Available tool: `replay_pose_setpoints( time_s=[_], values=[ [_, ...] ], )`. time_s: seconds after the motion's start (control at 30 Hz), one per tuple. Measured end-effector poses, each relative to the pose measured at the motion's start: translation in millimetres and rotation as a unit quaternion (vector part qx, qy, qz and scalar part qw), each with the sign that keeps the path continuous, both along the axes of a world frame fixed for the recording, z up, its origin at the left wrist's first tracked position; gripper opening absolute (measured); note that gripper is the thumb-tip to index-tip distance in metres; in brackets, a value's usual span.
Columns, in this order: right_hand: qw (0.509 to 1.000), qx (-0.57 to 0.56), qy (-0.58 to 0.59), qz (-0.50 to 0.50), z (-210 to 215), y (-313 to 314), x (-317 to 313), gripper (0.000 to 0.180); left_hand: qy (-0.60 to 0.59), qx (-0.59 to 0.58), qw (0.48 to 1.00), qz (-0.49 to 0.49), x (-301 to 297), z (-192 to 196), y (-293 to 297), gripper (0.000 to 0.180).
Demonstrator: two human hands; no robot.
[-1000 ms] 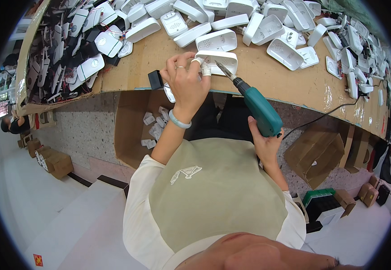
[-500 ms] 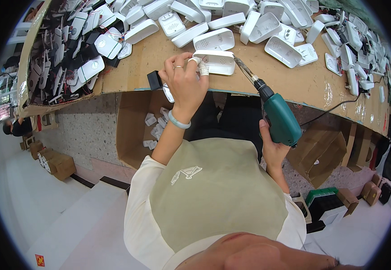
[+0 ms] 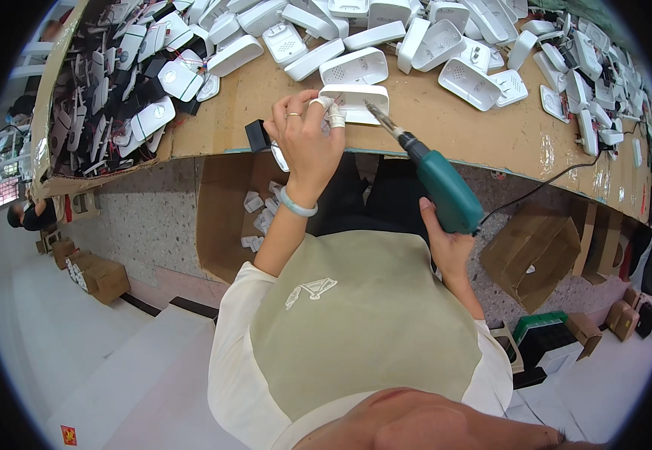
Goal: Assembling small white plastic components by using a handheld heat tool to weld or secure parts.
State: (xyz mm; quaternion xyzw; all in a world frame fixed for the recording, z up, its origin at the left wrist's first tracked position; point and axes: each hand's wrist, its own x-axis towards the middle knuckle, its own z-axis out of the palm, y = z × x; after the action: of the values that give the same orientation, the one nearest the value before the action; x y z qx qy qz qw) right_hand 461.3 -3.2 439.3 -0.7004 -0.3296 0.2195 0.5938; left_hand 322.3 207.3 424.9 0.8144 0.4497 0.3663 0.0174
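Observation:
My left hand (image 3: 307, 142), tape around some of its fingertips, has its fingers closed on the left end of a white plastic casing (image 3: 365, 114) on the cardboard-covered table. The casing is an open shell, its hollow side showing. In my right hand (image 3: 449, 247) is a green corded electric screwdriver (image 3: 446, 187), gripped at its rear end. Its metal bit points up and left into the casing's right part; whether the tip touches is hard to see. By my left wrist sit a small black block (image 3: 257, 136) and a white part (image 3: 279, 156), partly hidden by the hand.
Many white casings (image 3: 352, 67) are heaped along the far side. At left, a cardboard box (image 3: 41, 161) holds wired white-and-black parts. Finished-looking white units (image 3: 584, 120) pile up at right. A carton (image 3: 213, 217) with small white pieces stands below the table edge. A black cord (image 3: 536, 191) trails right.
My right hand has moved left with the electric screwdriver, bringing its bit from the casing's right edge to over its inside. My left hand stays on the casing, which now shows more of its hollow.

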Motion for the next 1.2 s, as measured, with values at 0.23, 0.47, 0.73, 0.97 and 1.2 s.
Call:
replay_pose_setpoints(
  time_s=[0.23, 0.47, 0.73, 0.97, 1.2],
  values=[
    [0.997, -0.025, -0.011, 0.067, -10, 27, -2, 0.02, -0.003, -0.013, 1.0, -0.005, 0, -3, 0, 0.019],
    [0.996, -0.029, -0.045, 0.072, -11, 37, -2, 0.021, 0.001, -0.011, 1.0, -0.005, 1, -3, 1, 0.019],
    [0.994, -0.03, -0.055, 0.084, -8, 39, -3, 0.021, -0.004, -0.006, 1.0, 0.004, 1, -3, 0, 0.014],
    [0.994, -0.018, -0.046, 0.093, -7, 41, -2, 0.021, -0.011, -0.006, 1.0, 0.005, 1, -5, 0, 0.015],
    [0.993, -0.012, -0.062, 0.1, -6, 39, -2, 0.021, -0.007, -0.004, 1.0, 0.006, 0, -5, -1, 0.016]
  ],
)
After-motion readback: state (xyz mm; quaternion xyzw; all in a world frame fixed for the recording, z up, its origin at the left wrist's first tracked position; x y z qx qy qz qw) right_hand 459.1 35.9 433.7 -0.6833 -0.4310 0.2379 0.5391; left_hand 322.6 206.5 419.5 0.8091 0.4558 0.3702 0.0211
